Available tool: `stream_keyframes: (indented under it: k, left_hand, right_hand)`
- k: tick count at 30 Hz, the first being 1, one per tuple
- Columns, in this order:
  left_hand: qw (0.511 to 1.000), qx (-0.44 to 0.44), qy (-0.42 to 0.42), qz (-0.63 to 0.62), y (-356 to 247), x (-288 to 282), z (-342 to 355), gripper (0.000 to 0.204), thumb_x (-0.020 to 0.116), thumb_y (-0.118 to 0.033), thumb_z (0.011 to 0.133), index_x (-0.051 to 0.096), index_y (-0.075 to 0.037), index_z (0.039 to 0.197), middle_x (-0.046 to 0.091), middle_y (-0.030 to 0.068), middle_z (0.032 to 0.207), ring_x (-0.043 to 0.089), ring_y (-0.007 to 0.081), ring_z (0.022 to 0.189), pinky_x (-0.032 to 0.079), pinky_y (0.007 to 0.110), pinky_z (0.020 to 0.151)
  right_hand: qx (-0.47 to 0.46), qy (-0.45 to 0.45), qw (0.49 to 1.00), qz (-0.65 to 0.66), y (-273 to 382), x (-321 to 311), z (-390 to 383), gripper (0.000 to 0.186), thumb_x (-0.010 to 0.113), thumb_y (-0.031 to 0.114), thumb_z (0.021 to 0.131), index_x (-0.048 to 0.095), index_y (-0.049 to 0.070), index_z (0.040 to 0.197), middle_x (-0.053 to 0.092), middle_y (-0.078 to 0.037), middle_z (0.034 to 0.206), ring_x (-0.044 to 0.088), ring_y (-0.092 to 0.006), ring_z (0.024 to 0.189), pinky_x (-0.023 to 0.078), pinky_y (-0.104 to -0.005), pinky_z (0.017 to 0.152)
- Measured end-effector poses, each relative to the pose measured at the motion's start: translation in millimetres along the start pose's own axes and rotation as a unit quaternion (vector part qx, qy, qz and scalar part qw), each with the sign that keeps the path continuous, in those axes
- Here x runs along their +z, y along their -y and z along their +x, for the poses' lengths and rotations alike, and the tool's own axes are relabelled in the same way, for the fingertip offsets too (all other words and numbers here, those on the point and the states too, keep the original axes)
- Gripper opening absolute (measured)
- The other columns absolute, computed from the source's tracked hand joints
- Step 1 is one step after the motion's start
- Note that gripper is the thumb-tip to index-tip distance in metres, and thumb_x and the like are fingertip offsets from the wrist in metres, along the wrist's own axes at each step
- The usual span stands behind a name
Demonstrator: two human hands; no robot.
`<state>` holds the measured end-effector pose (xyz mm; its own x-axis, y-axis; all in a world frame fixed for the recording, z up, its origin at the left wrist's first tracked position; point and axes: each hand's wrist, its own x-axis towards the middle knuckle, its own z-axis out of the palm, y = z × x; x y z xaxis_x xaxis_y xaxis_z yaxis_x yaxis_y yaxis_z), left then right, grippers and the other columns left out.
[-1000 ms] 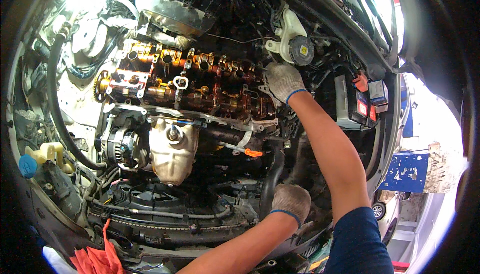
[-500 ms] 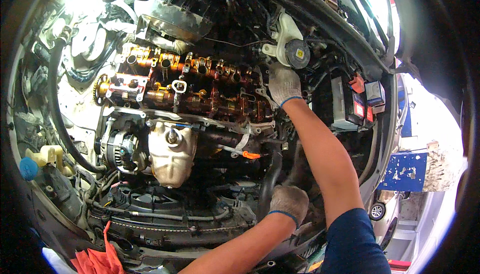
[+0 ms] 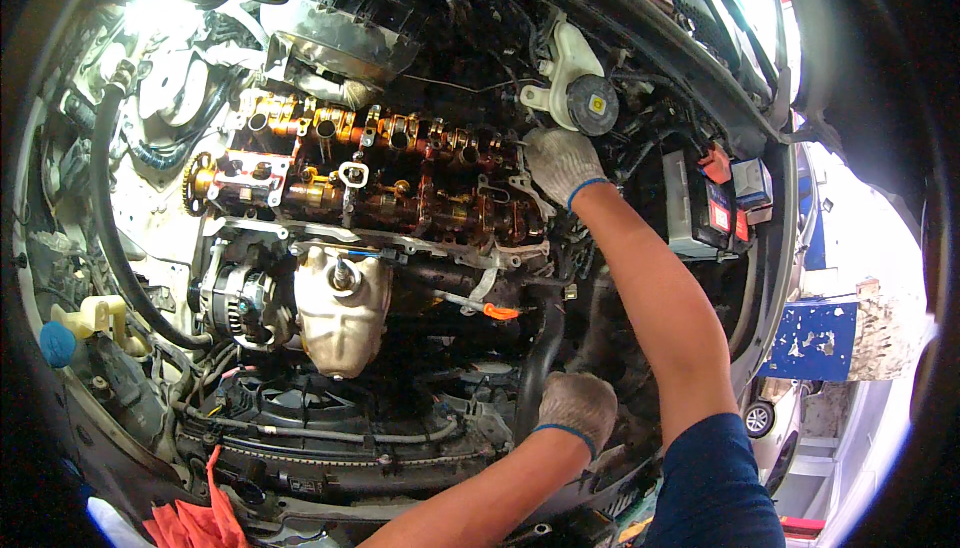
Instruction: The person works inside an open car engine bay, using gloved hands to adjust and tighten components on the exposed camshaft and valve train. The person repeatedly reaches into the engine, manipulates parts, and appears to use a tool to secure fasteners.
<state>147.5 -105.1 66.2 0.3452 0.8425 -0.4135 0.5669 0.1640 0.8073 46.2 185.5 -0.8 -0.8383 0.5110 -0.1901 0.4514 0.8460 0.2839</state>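
Both hands wear greyish knit gloves with blue cuffs. My right hand [image 3: 563, 165] is curled at the right end of the opened engine's cylinder head [image 3: 425, 183], just below a fluid reservoir with a round black cap [image 3: 592, 106]. Its fingertips are hidden, and so is whatever they grip. Nearer the front, my left hand [image 3: 578, 408] is closed beside a black radiator hose [image 3: 541, 353]. Only its back and knuckles show; what lies under the fingers cannot be seen. Oily camshafts lie exposed along the head, with a toothed gear [image 3: 199, 184] at the left end.
A battery [image 3: 690, 206] stands right of my right forearm. In front of the engine are a metal heat shield [image 3: 342, 313], an alternator [image 3: 236, 298] and an orange-handled dipstick [image 3: 500, 312]. A red cloth [image 3: 198, 525] lies at the lower left. A blue-capped filler neck [image 3: 58, 344] is at far left.
My right hand has shifted slightly left and up against the end of the cylinder head, its wrist turning a little. My left hand stays almost where it was.
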Motion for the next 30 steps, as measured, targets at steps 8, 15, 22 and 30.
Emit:
stream_keyframes:
  k: [8,15,22,30]
  left_hand:
    - [1.000,0.002,-0.014,0.004,-1,-7,-4,0.022,0.064,-0.013,0.096,0.084,-0.006,0.104,0.081,0.0148,0.111,0.078,0.0325,0.104,0.058,0.044,0.089]
    - [1.000,-0.007,-0.022,0.004,0,7,1,0.021,0.065,-0.015,0.096,0.083,-0.008,0.103,0.081,0.0128,0.109,0.078,0.0315,0.102,0.057,0.043,0.086]
    - [0.999,0.018,-0.021,0.032,-1,0,-4,0.020,0.065,-0.017,0.096,0.083,-0.011,0.101,0.081,0.0114,0.107,0.078,0.0304,0.102,0.056,0.044,0.085]
    - [0.998,0.023,-0.043,0.043,0,0,-6,0.020,0.065,-0.017,0.097,0.083,-0.013,0.101,0.081,0.0106,0.106,0.078,0.0303,0.100,0.056,0.044,0.085]
  right_hand:
    - [0.144,-0.221,0.956,0.127,7,5,-3,0.017,0.064,0.015,0.093,0.074,0.005,0.103,0.076,-0.022,0.096,0.076,-0.0400,0.093,0.062,-0.0520,0.080]
    - [0.050,-0.034,0.995,0.078,5,1,-16,0.021,0.056,0.020,0.101,0.074,0.010,0.107,0.076,-0.021,0.101,0.072,-0.0409,0.098,0.059,-0.0506,0.086]
    - [0.023,-0.022,0.999,0.008,3,6,-4,0.025,0.057,0.020,0.096,0.075,0.003,0.097,0.077,-0.023,0.096,0.075,-0.0422,0.093,0.061,-0.0530,0.082]
    - [0.113,-0.022,0.984,0.136,11,-4,-9,0.029,0.053,0.021,0.101,0.075,0.003,0.102,0.076,-0.022,0.105,0.073,-0.0424,0.099,0.058,-0.0522,0.089]
